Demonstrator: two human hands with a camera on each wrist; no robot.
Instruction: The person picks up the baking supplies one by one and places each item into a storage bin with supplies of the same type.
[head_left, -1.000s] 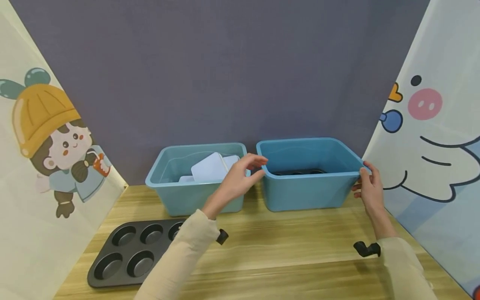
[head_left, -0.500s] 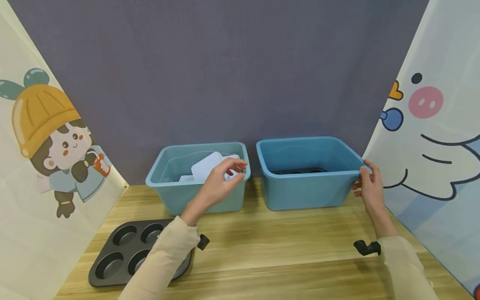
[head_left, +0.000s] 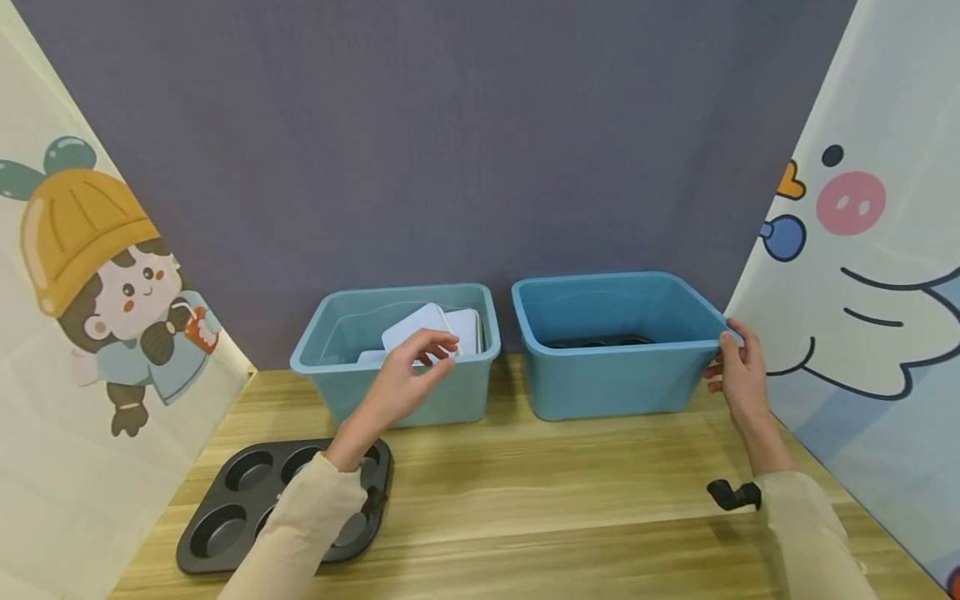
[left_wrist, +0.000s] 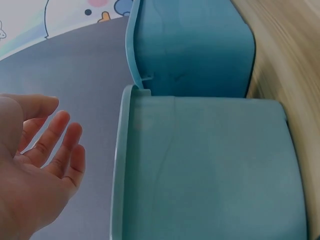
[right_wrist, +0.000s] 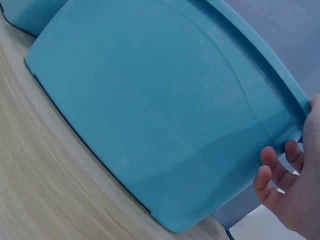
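Observation:
With thumb over the rim and fingers below it, my right hand (head_left: pixel 742 375) grips the front right corner of a blue plastic bin (head_left: pixel 607 385). Inside that bin, part of a dark pan with cups (head_left: pixel 596 342) shows above the front rim. My left hand (head_left: pixel 408 379) holds nothing and overlaps the front of a paler blue-green bin (head_left: pixel 457 400) in the head view; its fingers are loosely bent. The left wrist view shows this left hand (left_wrist: pixel 42 160) apart from the rim. White rectangular boxes or lids (head_left: pixel 416 325) with rounded corners lie tilted in the paler bin.
A dark muffin pan (head_left: pixel 243 492) lies on the wooden table (head_left: pixel 525 517) at the left, partly covered by my left sleeve (head_left: pixel 300 517). Both bins stand side by side against a grey back panel (head_left: pixel 480 150). Printed cartoon panels flank the table.
My left hand has moved left, from the blue bin's left rim to in front of the paler bin. My right hand stays on the blue bin's corner.

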